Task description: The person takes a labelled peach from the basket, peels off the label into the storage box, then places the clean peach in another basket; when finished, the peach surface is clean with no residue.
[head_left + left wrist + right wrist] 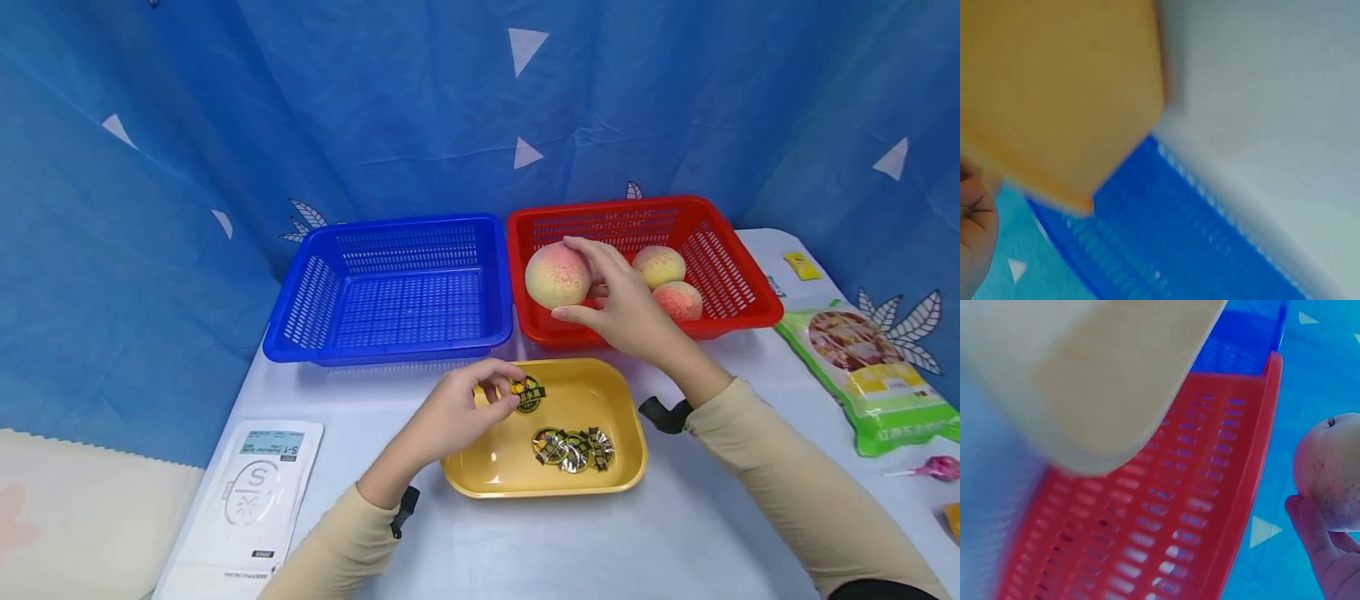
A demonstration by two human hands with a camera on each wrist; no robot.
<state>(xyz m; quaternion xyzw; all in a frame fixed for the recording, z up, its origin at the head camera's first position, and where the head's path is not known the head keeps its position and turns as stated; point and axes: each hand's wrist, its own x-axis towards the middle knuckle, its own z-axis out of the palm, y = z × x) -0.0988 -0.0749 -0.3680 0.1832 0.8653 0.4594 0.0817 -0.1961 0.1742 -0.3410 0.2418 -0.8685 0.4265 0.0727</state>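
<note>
My right hand (618,296) grips a large peach (557,276) at its right side, over the left part of the red basket (750,287). In the right wrist view the same peach (1335,472) shows its short stem, with the thumb against it. Two more peaches lie in that basket, a yellowish one (659,267) and a pinker one (678,301). Over the yellow tray (517,479), my left hand (468,408) pinches a small wrapped candy (529,395) with a black label. Several similar candies (573,450) lie together in the tray.
A blue basket (408,308) stands left of the red one, behind the tray. At the left lies a white pouch (251,500). On the right are a green-edged food bag (862,367), a pink lollipop (941,468) and a small yellow packet (802,266). A blue curtain (420,108) hangs behind.
</note>
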